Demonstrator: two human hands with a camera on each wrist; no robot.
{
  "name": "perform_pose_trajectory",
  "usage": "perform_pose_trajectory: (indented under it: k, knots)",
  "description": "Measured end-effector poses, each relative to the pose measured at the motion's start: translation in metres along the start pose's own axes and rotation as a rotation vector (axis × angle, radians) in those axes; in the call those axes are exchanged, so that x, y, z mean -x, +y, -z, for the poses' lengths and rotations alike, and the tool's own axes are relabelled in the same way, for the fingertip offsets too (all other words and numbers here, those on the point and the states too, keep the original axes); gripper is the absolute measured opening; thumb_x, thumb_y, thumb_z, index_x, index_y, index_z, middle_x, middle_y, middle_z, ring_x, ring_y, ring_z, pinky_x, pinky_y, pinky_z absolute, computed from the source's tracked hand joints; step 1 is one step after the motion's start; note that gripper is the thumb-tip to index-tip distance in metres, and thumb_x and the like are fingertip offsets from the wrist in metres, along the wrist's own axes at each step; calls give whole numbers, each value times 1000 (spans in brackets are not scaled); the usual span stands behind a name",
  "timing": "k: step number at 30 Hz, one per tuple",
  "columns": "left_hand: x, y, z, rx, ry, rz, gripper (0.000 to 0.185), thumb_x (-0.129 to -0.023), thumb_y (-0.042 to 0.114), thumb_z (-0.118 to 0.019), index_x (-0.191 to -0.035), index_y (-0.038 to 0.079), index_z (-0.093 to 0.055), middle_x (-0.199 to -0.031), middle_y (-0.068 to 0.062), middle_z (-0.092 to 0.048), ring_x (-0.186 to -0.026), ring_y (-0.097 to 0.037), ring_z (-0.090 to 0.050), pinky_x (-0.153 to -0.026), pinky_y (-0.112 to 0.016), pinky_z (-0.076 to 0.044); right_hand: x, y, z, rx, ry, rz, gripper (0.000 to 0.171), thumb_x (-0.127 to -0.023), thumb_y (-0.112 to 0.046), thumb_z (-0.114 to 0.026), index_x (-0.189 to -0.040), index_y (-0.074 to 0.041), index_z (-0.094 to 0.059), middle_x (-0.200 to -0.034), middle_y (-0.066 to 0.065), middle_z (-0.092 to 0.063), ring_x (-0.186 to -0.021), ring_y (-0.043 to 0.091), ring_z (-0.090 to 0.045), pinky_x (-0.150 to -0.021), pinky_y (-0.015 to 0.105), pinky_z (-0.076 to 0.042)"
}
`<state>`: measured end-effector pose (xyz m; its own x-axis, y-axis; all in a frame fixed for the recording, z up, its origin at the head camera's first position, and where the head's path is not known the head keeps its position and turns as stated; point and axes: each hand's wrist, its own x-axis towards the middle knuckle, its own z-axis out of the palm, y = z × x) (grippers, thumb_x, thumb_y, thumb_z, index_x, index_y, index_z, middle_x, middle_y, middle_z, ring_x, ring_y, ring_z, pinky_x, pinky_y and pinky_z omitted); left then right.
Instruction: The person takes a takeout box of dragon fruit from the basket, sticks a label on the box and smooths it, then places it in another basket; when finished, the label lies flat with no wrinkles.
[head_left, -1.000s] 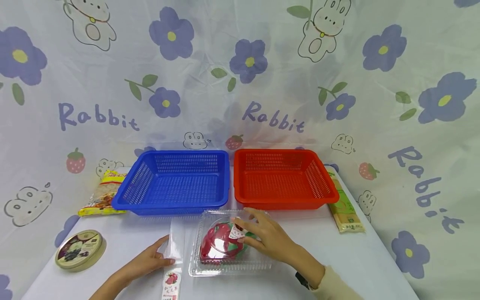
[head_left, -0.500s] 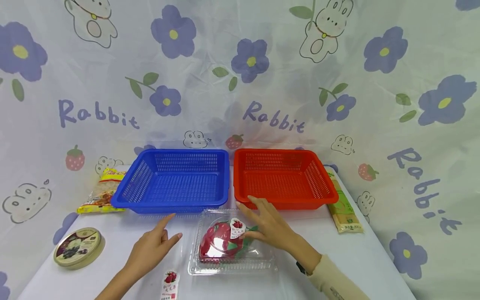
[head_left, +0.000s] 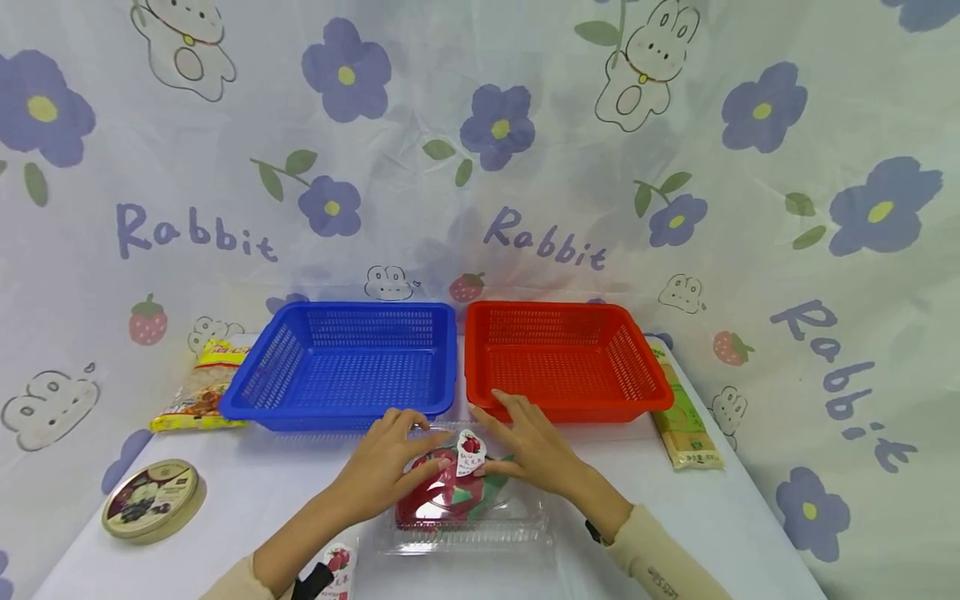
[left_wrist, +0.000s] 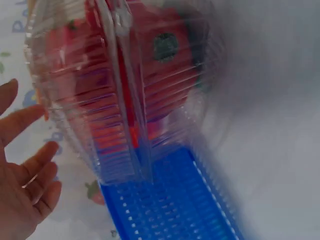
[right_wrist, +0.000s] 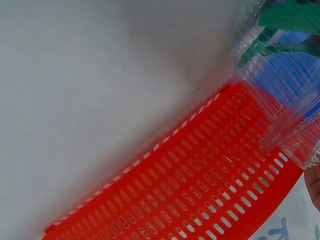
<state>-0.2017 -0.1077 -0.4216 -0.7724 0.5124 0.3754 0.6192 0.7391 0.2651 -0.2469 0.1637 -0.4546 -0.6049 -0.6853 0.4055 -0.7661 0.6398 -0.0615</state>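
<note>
A clear plastic clamshell box (head_left: 517, 508) stands at the front middle of the table, with a red and green dragon fruit (head_left: 433, 506) inside. A white label (head_left: 471, 454) with a dragon fruit picture is on its lid. Over the box's left side reaches my left hand (head_left: 386, 467), fingers spread. In the left wrist view, several left fingers (left_wrist: 37, 165) stand beside the clear wall. My right hand (head_left: 536, 454) lies over the right part of the lid, its thumb near the label; contact is hard to tell. A label strip (head_left: 340, 560) lies partly under the left forearm.
Behind the box stand a blue basket (head_left: 337, 412) and a red basket (head_left: 570, 410). A round tin (head_left: 150, 500) and a yellow food bag (head_left: 204, 392) are on the left. A green noodle packet (head_left: 686, 417) lies at the right.
My left hand has left the label strip and moved up and right to the box. The right hand has lifted slightly off the label and shifted back.
</note>
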Motion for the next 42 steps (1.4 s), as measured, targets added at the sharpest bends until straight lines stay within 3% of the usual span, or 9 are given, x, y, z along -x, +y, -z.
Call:
perform_pose_trajectory:
  k: [4,10,18,25,31,36,42]
  knots:
    - [-10,-1,-10,-30,-37,-44,35,-97,48,-58,-122,30,-73,-131,-11,-57,-125,-31,-44,-103,-54,-39,0,0,0,-5,-20,-5,89,-82,-61,-70,-156,-27,-33,-151,18,-37,-132,32,-44,-103,49,-45]
    - [-16,-4,-19,-70,-79,-78,36,-98,50,-55,-125,31,-71,-144,-16,-50,-140,-39,-34,-108,-61,-34,0,0,1,-2,-45,-12,86,-83,-62,-67,-155,-25,-36,-151,17,-36,-133,32,-44,-102,48,-47]
    - [-15,-7,-25,-90,-103,-106,38,-98,48,-54,-129,31,-68,-147,-17,-47,-142,-40,-33,-107,-61,-34,0,1,1,-5,-65,-18,87,-84,-60,-68,-156,-25,-33,-150,20,-38,-132,31,-44,-102,47,-47]
    - [-14,-11,-28,-58,-133,-81,39,-100,48,-52,-131,30,-67,-150,-14,-45,-143,-41,-31,-109,-62,-32,0,0,4,-13,-81,-24,87,-83,-61,-67,-155,-26,-34,-151,19,-38,-132,30,-43,-101,46,-48]
    - [-14,-13,-28,-59,-136,-88,38,-100,47,-52,-131,30,-66,-149,-14,-47,-144,-40,-29,-109,-62,-31,4,-2,7,-28,-46,-13,89,-80,-65,-68,-155,-27,-36,-150,19,-39,-129,30,-46,-99,48,-48]
    - [-13,-14,-27,-65,-137,-109,39,-100,47,-52,-133,31,-65,-149,-15,-47,-143,-41,-31,-109,-62,-32,13,-7,9,-43,-28,24,80,-82,-65,-66,-151,-34,-41,-148,17,-43,-128,28,-46,-98,48,-49]
    - [-13,-13,-25,-59,-152,-102,40,-101,47,-50,-134,31,-63,-149,-14,-46,-144,-41,-29,-110,-63,-30,21,-13,9,-82,-58,7,66,-87,-69,-54,-144,-35,-53,-153,9,-38,-138,26,-35,-103,52,-44]
